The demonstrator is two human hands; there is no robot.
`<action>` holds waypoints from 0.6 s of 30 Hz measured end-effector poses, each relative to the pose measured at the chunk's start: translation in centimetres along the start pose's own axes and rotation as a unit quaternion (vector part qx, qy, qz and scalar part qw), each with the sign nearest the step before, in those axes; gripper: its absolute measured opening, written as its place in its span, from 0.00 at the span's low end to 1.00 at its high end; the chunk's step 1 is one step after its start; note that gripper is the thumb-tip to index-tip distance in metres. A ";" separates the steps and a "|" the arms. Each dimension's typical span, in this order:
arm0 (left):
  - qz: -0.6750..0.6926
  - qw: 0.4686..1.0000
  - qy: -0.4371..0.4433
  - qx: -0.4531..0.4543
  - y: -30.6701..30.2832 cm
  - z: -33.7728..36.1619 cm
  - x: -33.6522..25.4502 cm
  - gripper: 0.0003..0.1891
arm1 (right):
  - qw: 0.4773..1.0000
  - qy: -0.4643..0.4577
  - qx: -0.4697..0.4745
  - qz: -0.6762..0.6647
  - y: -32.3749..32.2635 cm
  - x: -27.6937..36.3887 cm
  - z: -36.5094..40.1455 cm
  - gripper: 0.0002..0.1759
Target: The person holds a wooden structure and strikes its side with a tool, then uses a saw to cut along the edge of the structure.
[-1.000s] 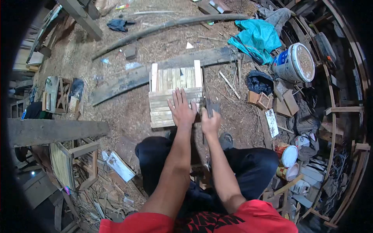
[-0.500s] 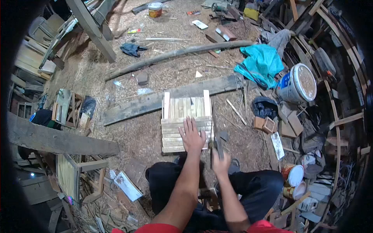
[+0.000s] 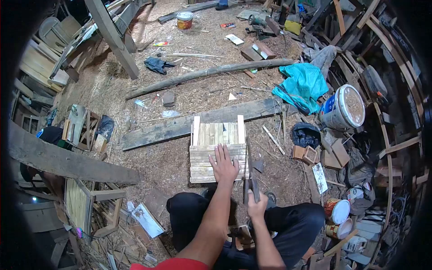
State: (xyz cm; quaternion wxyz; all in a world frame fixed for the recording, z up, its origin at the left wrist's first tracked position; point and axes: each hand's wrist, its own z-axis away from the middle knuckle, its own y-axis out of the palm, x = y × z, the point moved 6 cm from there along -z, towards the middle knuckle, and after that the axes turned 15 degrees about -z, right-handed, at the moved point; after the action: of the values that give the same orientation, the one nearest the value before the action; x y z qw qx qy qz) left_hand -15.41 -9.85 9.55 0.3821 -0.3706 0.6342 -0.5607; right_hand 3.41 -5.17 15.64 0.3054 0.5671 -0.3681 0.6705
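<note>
My left hand [image 3: 223, 168] lies flat with fingers spread on the slatted wooden piece [image 3: 202, 166], pressing on its nearer section of crosswise slats. Beyond my fingertips the slats [image 3: 209, 133] run lengthwise between two pale upright strips. Along the right edge of this piece stands a long, narrow, dark-bladed saw-like tool [image 3: 254, 184], its far end beside the slat ends. My right hand [image 3: 257, 206] is wrapped round the near end of it. The slatted piece rests between my knees and a grey plank [image 3: 157, 136] on the ground.
Sawdust and wood scraps cover the floor. A long pole [image 3: 202, 74] lies beyond the plank. To the right are a teal tarp [image 3: 303, 85], a white bucket [image 3: 348, 105] and a black bag [image 3: 306, 133]. A thick beam [image 3: 72, 157] juts in from the left.
My right hand has drawn the tool back toward my body along the slatted piece's right edge. My left hand stays pressed on the slats. The whole view has shifted slightly.
</note>
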 end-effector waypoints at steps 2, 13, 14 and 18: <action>-0.024 0.999 0.016 0.046 -0.5 -1.2 -0.1 0.41 | 1.000 0.000 -0.007 -0.003 0.5 0.0 -1.1 0.18; 0.044 0.999 0.016 -0.001 0.6 -1.6 0.3 0.31 | 1.000 0.004 -0.016 0.017 0.1 -0.7 1.3 0.19; 0.043 0.999 0.012 -0.004 0.8 -1.8 0.0 0.31 | 1.000 -0.003 -0.012 0.021 -0.3 -0.7 1.6 0.19; 0.025 1.000 0.006 0.004 1.0 -1.4 0.2 0.30 | 1.000 0.013 -0.017 0.019 2.3 0.5 -3.7 0.18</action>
State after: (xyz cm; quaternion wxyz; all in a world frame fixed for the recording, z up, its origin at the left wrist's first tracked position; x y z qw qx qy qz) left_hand -16.83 -9.34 8.65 0.3932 -0.3498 0.6434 -0.5560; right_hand -0.53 -3.32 15.51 0.3068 0.5456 -0.3861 0.6776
